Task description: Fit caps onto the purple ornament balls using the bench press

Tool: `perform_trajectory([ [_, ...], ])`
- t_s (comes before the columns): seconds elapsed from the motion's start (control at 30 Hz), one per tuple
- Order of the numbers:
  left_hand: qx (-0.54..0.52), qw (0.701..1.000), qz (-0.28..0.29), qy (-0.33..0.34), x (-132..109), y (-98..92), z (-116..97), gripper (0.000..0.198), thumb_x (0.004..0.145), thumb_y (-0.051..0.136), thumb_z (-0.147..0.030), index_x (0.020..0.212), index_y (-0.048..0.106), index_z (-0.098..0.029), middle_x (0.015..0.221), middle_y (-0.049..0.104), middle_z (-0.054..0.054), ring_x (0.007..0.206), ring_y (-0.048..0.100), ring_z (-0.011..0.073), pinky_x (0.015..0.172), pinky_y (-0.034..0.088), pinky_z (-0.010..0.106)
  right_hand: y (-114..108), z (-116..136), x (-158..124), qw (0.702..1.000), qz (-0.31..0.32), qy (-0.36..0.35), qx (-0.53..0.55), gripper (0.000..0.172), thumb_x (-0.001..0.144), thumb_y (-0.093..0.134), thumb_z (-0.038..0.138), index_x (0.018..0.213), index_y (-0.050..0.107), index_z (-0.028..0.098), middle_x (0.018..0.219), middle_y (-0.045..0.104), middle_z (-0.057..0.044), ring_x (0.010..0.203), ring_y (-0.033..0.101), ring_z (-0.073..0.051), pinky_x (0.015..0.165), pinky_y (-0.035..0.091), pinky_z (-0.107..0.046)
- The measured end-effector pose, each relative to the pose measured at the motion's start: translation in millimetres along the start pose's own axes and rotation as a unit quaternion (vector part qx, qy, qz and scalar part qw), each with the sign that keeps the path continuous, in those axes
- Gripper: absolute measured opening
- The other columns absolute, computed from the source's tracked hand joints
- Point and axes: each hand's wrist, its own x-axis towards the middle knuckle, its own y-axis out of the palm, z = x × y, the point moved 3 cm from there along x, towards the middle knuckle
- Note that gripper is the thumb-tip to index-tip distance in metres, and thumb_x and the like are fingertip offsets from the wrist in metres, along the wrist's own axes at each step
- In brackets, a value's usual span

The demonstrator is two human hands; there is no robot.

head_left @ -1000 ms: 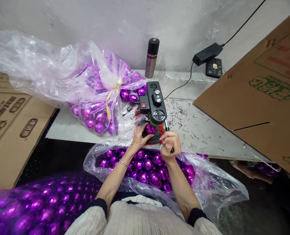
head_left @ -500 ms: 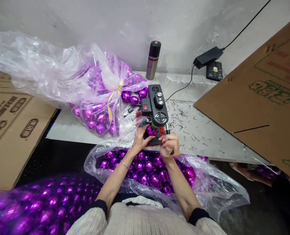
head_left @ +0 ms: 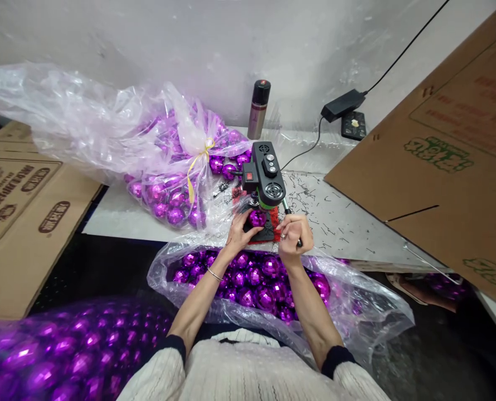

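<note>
A shiny purple faceted ball (head_left: 257, 218) sits beneath the head of a small black bench press (head_left: 268, 172) with a red switch. My left hand (head_left: 239, 230) grips that ball from its left side, fingers behind it and thumb in front. On the right of the machine, my right hand (head_left: 295, 231) is closed around the black-handled metal lever (head_left: 287, 207). Under the ball lies a dark base plate, partly hidden by my left hand. An open plastic bag (head_left: 164, 273) full of similar purple balls lies below my forearms.
A tied clear bag (head_left: 181, 189) of purple balls rests left of the press. Behind stands a spray can (head_left: 258, 109). A power adapter (head_left: 343, 106) is cabled to the machine. Small black bits litter the white tabletop (head_left: 315, 223). Cardboard boxes (head_left: 432, 161) flank both sides.
The ball has come out lower and more into view under the press head, with my left hand on it. My right hand has shifted slightly right and up with the lever.
</note>
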Motion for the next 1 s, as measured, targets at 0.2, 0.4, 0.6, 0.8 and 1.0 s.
perform_trajectory([
  [0.2, 0.069, 0.996, -0.034, 0.049, -81, -55.1, -20, 0.066, 0.096, 0.079, -0.056, 0.152, 0.062, -0.024, 0.141, 0.077, 0.013, 0.129, 0.076, 0.0310, 0.113, 0.063, 0.049, 0, 19, 20, 1.000, 0.024, 0.005, 0.001, 0.037, 0.107, 0.051, 0.021, 0.071, 0.057, 0.023, 0.069, 0.061, 0.002, 0.064, 0.063, -0.014, 0.059, 0.049, -0.029],
  [0.4, 0.221, 0.972, 0.000, 0.079, -146, -94.3, -12, 0.060, 0.097, 0.078, -0.055, 0.144, 0.067, -0.020, 0.127, 0.081, 0.015, 0.115, 0.081, 0.0326, 0.097, 0.070, 0.048, -2, 11, 7, 1.000, 0.021, 0.004, 0.005, 0.036, 0.107, 0.050, 0.021, 0.072, 0.057, 0.023, 0.069, 0.061, 0.002, 0.062, 0.063, -0.014, 0.055, 0.048, -0.028],
  [0.6, 0.165, 0.974, -0.071, 0.135, -36, -78.7, -16, 0.031, 0.112, 0.051, -0.028, 0.133, 0.073, -0.021, 0.121, 0.082, 0.013, 0.114, 0.080, 0.0257, 0.104, 0.066, 0.044, -2, 11, 6, 1.000, 0.015, 0.001, 0.005, 0.034, 0.104, 0.052, 0.019, 0.071, 0.059, 0.023, 0.069, 0.061, 0.002, 0.061, 0.062, -0.014, 0.052, 0.049, -0.029],
  [0.8, 0.121, 0.978, -0.130, -0.112, 138, -60.0, 13, 0.040, 0.102, 0.061, -0.030, 0.138, 0.066, -0.013, 0.141, 0.071, 0.026, 0.138, 0.067, 0.0393, 0.119, 0.051, 0.057, -2, 11, 5, 1.000, 0.019, -0.013, 0.004, 0.034, 0.103, 0.051, 0.017, 0.071, 0.058, 0.023, 0.071, 0.062, 0.001, 0.060, 0.061, -0.014, 0.050, 0.048, -0.029],
  [1.0, 0.081, 0.969, -0.068, -0.224, 178, -49.9, 22, 0.030, 0.094, 0.074, -0.032, 0.120, 0.070, -0.016, 0.122, 0.078, 0.024, 0.126, 0.074, 0.0423, 0.112, 0.053, 0.054, -2, 11, 4, 0.999, 0.028, -0.023, -0.004, 0.033, 0.104, 0.050, 0.017, 0.072, 0.057, 0.023, 0.072, 0.062, 0.001, 0.060, 0.062, -0.014, 0.050, 0.048, -0.028],
])
